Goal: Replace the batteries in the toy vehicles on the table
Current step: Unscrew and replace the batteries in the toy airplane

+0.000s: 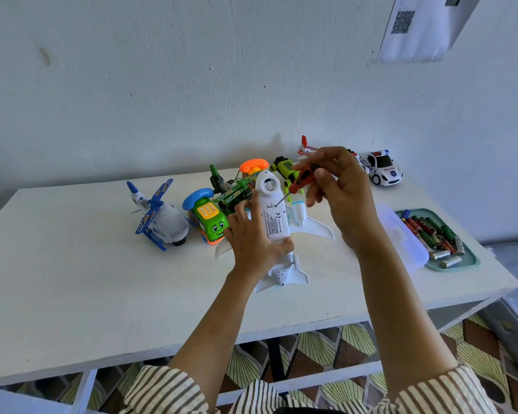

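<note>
The single white toy airplane [277, 216] is belly-up over the middle of the table [72, 279], its long axis running away from the person, nose toward the wall and tail toward them. The left hand [253, 246] grips its fuselage. The right hand [341, 189] pinches one red-and-black screwdriver [304, 177], whose tip touches the belly panel.

Seven other toys stand behind:
- a blue helicopter [159, 216]
- a green bus [211, 222]
- a green helicopter [234, 195]
- an orange-handset toy [253, 166]
- a yellow-green car [284, 167]
- a red-white aircraft [305, 149]
- a police car [382, 168]

At the right, one teal tray [467, 261] holds batteries [431, 234], too heaped to count, with one clear lid [401, 234] beside it.
</note>
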`<control>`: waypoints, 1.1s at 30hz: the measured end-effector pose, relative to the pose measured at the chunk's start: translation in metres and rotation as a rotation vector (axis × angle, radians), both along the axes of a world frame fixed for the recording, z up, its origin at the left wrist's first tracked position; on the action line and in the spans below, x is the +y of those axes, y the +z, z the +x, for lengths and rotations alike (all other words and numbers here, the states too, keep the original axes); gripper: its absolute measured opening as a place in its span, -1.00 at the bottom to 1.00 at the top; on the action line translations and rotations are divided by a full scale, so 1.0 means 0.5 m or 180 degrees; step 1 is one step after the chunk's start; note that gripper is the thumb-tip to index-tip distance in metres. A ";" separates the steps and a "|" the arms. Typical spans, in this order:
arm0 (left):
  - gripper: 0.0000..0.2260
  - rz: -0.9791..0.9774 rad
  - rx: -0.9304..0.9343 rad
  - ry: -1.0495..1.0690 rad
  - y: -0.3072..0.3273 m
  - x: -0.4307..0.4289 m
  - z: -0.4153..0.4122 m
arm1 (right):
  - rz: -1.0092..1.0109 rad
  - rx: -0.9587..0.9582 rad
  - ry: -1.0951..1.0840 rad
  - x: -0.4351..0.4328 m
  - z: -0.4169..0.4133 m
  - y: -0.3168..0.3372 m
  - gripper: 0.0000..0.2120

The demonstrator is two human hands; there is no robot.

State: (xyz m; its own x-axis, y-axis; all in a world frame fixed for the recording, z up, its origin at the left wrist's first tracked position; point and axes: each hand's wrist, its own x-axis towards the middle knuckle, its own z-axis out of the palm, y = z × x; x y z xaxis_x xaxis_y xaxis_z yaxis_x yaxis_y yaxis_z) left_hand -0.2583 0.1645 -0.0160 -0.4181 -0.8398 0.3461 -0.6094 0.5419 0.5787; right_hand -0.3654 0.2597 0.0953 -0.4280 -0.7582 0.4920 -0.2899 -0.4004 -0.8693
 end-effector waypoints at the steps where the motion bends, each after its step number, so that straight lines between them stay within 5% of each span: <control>1: -0.01 -0.0011 -0.0008 0.0007 -0.001 -0.001 -0.001 | 0.0021 0.0036 0.0013 -0.001 0.000 -0.001 -0.83; 9: 0.01 -0.0045 -0.0020 0.0017 -0.001 0.001 -0.003 | 0.0083 0.0385 -0.0227 -0.003 0.011 0.003 -0.87; 14: -0.02 0.0025 0.0012 0.0014 0.000 -0.001 0.000 | 0.0044 -0.0020 -0.0056 -0.002 0.004 0.006 -0.85; 25: -0.01 -0.0048 -0.0026 0.0043 -0.002 0.002 -0.003 | 0.0152 0.0350 -0.0330 -0.002 0.005 -0.004 -0.90; 33: -0.02 -0.0068 -0.0067 0.0038 0.001 0.004 -0.003 | 0.0045 0.0003 -0.0110 0.001 0.001 0.001 -0.79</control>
State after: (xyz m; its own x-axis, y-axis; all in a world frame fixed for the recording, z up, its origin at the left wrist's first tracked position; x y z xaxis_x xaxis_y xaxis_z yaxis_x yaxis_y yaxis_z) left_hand -0.2599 0.1665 -0.0157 -0.4155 -0.8373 0.3553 -0.6278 0.5467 0.5541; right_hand -0.3648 0.2600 0.0959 -0.4536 -0.7498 0.4817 -0.3044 -0.3777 -0.8745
